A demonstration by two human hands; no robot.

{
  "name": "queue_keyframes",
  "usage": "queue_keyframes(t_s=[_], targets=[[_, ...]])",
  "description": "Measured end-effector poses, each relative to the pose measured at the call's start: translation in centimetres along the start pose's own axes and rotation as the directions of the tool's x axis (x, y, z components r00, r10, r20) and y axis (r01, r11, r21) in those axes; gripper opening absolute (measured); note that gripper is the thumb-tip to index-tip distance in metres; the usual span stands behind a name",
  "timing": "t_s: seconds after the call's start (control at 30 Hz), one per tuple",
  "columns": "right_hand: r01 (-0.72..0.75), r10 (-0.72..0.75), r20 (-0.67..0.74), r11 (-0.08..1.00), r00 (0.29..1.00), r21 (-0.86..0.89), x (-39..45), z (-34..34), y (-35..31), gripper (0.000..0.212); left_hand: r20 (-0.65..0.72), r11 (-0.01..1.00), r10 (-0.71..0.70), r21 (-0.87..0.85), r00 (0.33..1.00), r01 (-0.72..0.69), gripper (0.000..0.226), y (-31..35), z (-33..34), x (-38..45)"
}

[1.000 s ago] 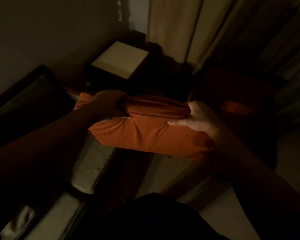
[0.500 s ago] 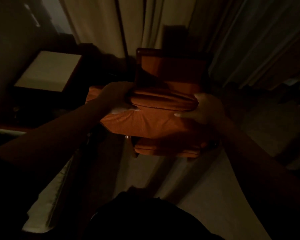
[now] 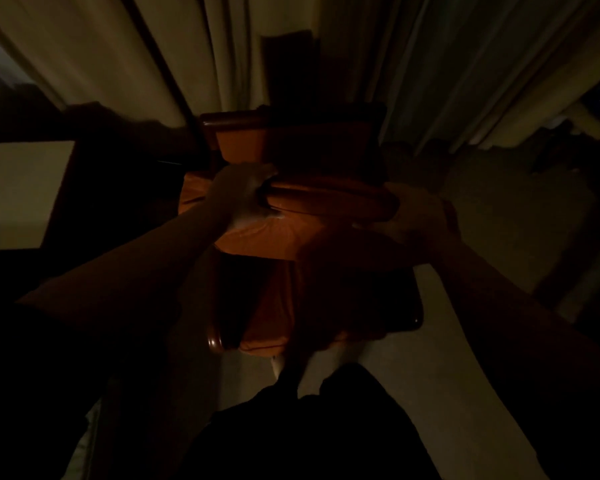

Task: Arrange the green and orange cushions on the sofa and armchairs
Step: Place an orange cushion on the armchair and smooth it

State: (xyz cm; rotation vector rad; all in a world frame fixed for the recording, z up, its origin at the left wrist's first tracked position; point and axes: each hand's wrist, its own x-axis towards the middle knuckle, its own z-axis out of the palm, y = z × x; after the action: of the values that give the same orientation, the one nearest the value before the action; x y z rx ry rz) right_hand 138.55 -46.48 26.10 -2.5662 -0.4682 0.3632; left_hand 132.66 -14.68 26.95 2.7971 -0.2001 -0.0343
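Dim room: pale curtains (image 3: pixel 194 46) behind, pale floor (image 3: pixel 482 202), side table (image 3: pixel 18 192) left.

Plain orange cushion (image 3: pixel 291 233), orange-upholstered armchair (image 3: pixel 274 306) showing dark brown wood frame, cream curtains (image 3: pixel 187 46) hanging plain

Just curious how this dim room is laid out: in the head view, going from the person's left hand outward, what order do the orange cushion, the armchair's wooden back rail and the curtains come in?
1. Orange cushion: gripped by the left hand.
2. Armchair back rail: just beyond, behind the cushion.
3. Curtains: farthest, behind the armchair.
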Motion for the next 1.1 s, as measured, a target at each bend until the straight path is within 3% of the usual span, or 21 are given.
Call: queue_keyframes(t_s=[0.17,0.47,0.63,0.77,0.9,1.1], targets=[[0.024,-0.023,0.037,1.0,0.999,-0.011,8.3,-0.1,1.9,0.072,0.045,0.995,-0.082,0.058,0.996,0.079,0.084,-2.9,0.7,7.6],[0.277,-0.279,0.007,0.951,0.96,-0.14,24.8,3.6,7.2,0.077,0.011,0.96,-0.229,0.168,0.973,0.224,0.067,-9.8,7.2,17.9],[0.255,-0.245,0.076,0.95,0.967,-0.18,30.7,7.3,10.4,0.092,0.094,0.934,-0.314,0.209,0.945,0.289,0.072,-12.6,11.2,22.5],[0.243,-0.241,0.039,0.941,0.97,-0.236,32.7,10.4,11.4,0.095,0.128,0.927,-0.345,0.201,0.93,0.316,0.075,-14.7,14.0,23.6],[0.08,-0.104,-0.045,0.922,0.994,-0.378,35.1,11.7,10.9,0.095,0.131,0.913,-0.383,0.205,0.914,0.353,0.079,-16.8,15.3,25.0],[-0.083,0.022,-0.151,0.909,0.988,-0.408,39.7,14.7,9.6,0.086,0.117,0.864,-0.492,0.186,0.863,0.467,0.073,-18.9,17.2,29.3]])
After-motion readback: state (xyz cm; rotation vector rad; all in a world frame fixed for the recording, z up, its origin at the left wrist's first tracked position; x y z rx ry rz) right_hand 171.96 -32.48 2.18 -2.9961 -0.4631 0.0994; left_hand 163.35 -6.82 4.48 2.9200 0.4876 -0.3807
